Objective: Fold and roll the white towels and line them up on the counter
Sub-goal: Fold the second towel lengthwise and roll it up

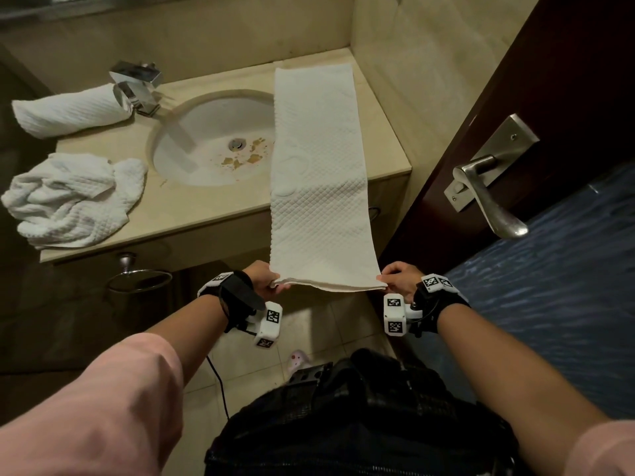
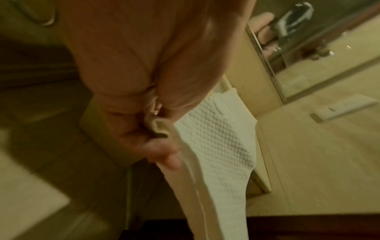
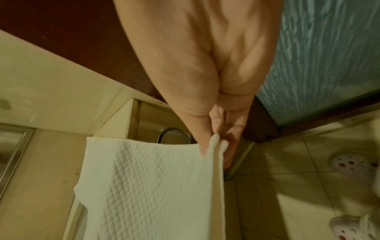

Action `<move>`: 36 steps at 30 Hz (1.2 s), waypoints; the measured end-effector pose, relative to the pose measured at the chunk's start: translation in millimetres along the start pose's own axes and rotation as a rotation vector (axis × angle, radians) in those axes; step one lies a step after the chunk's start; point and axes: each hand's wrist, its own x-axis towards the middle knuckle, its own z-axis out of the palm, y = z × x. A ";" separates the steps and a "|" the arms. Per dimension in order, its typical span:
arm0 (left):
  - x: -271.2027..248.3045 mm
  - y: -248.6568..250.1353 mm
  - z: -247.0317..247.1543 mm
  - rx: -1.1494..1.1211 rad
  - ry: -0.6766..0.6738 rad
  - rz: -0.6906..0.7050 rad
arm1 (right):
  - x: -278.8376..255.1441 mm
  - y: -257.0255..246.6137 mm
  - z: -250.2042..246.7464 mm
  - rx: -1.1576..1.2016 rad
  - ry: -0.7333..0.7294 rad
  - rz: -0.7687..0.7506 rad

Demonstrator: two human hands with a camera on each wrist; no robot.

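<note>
A long white quilted towel [image 1: 318, 159], folded into a narrow strip, lies on the right side of the beige counter [image 1: 192, 207] and hangs out past its front edge. My left hand [image 1: 266, 281] pinches its near left corner [image 2: 162, 128]. My right hand [image 1: 395, 280] pinches its near right corner [image 3: 216, 142]. Between the hands the near edge is stretched level in the air. A rolled white towel [image 1: 72, 109] lies at the counter's back left beside the tap. A crumpled white towel [image 1: 74, 199] sits at the front left.
A round sink [image 1: 209, 139] with brown stains is set in the counter's middle, behind it a chrome tap [image 1: 139, 87]. A dark wooden door with a metal lever handle [image 1: 488, 194] stands close on the right. A towel ring [image 1: 139, 278] hangs under the counter. Slippers [image 3: 355, 164] lie on the tiled floor.
</note>
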 end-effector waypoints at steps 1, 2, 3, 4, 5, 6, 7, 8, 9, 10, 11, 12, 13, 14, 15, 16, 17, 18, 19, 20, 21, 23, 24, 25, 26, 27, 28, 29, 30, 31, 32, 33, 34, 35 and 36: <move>3.2 -0.9 -1.0 0.003 0.008 0.032 | 0.7 -0.7 0.7 -0.008 0.007 -0.031; 4.5 -2.0 -2.6 0.021 0.011 0.063 | 1.5 -1.7 1.1 -0.011 -0.008 -0.057; 4.2 -2.4 -4.5 0.030 0.008 0.087 | 3.3 -2.9 1.7 -0.010 -0.038 -0.077; 3.0 -2.3 -6.3 0.038 0.010 0.114 | 5.1 -4.2 1.7 -0.013 -0.074 -0.088; 2.0 -1.6 -8.7 0.038 0.004 0.138 | 4.8 -6.6 1.2 -0.010 -0.109 -0.091; -0.5 -0.5 -10.9 0.029 -0.017 0.150 | 3.6 -9.3 0.2 0.001 -0.144 -0.085; -1.9 1.4 -12.7 0.012 -0.054 0.151 | 2.2 -12.2 -0.7 0.004 -0.177 -0.072; -4.8 4.0 -14.2 -0.004 -0.103 0.149 | 1.6 -14.5 -1.8 -0.004 -0.203 -0.059; -6.4 6.6 -15.6 -0.024 -0.160 0.135 | 0.3 -17.2 -2.3 -0.011 -0.223 -0.050; -8.8 9.4 -17.0 -0.052 -0.215 0.111 | -1.4 -20.2 -2.5 0.001 -0.233 -0.041; -11.0 12.5 -18.8 -0.094 -0.252 0.084 | -2.7 -22.7 -2.7 0.033 -0.231 -0.028; -13.3 15.1 -21.1 -0.148 -0.269 0.058 | -4.3 -25.2 -3.5 0.082 -0.225 -0.014; -15.0 17.2 -23.4 -0.229 -0.271 0.027 | -3.5 -26.6 -4.9 0.144 -0.219 -0.001; -15.9 18.2 -26.7 -0.317 -0.271 0.004 | -0.9 -27.0 -7.0 0.225 -0.222 0.015; -16.3 19.3 -30.8 -0.394 -0.282 -0.009 | 0.1 -27.9 -9.2 0.307 -0.233 0.024; -17.1 20.1 -34.7 -0.442 -0.299 -0.014 | 0.0 -28.8 -11.9 0.378 -0.233 0.032; -18.5 20.9 -37.7 -0.464 -0.320 -0.014 | 0.8 -29.0 -14.0 0.422 -0.239 0.031; -21.2 22.0 -40.5 -0.468 -0.353 -0.012 | -0.1 -29.8 -15.3 0.460 -0.245 0.030; -24.7 23.5 -42.4 -0.452 -0.396 -0.004 | -1.4 -31.3 -16.2 0.510 -0.257 0.021; -29.2 25.4 -43.9 -0.413 -0.448 0.014 | -2.8 -33.1 -16.8 0.570 -0.270 0.008; -33.0 27.2 -44.7 -0.356 -0.489 0.045 | -4.8 -34.5 -16.9 0.642 -0.290 -0.006; -38.8 29.7 -44.5 -0.254 -0.501 0.127 | -11.3 -37.5 -16.2 0.745 -0.335 -0.056; -39.7 29.7 -43.9 -0.225 -0.481 0.171 | -13.8 -38.8 -15.5 0.768 -0.359 -0.073; -39.6 29.6 -42.8 -0.211 -0.455 0.213 | -15.5 -39.5 -14.5 0.768 -0.372 -0.093; -38.2 29.1 -41.7 -0.217 -0.425 0.241 | -16.1 -39.7 -13.4 0.747 -0.361 -0.110; -35.6 29.0 -40.2 -0.248 -0.389 0.248 | -15.6 -39.9 -11.8 0.717 -0.335 -0.124; -32.5 29.1 -38.6 -0.288 -0.346 0.237 | -14.6 -40.3 -9.9 0.689 -0.296 -0.136; -28.7 29.2 -36.8 -0.313 -0.302 0.222 | -13.0 -40.3 -7.8 0.664 -0.260 -0.145; -25.5 29.7 -34.8 -0.316 -0.266 0.213 | -11.9 -40.9 -5.3 0.635 -0.228 -0.145; -23.1 30.3 -32.3 -0.306 -0.239 0.205 | -10.4 -41.6 -2.7 0.608 -0.193 -0.134; -21.2 31.0 -29.4 -0.297 -0.221 0.199 | -8.5 -42.1 -0.5 0.578 -0.157 -0.117; -18.5 31.3 -26.3 -0.288 -0.198 0.192 | -6.4 -42.1 1.6 0.547 -0.123 -0.098; -15.1 31.5 -24.1 -0.276 -0.164 0.184 | -5.4 -42.2 3.7 0.505 -0.096 -0.076; -12.5 31.7 -21.8 -0.262 -0.129 0.176 | -4.8 -42.8 5.8 0.460 -0.077 -0.052; -10.8 31.8 -20.1 -0.250 -0.101 0.165 | -3.4 -43.2 7.7 0.424 -0.074 -0.030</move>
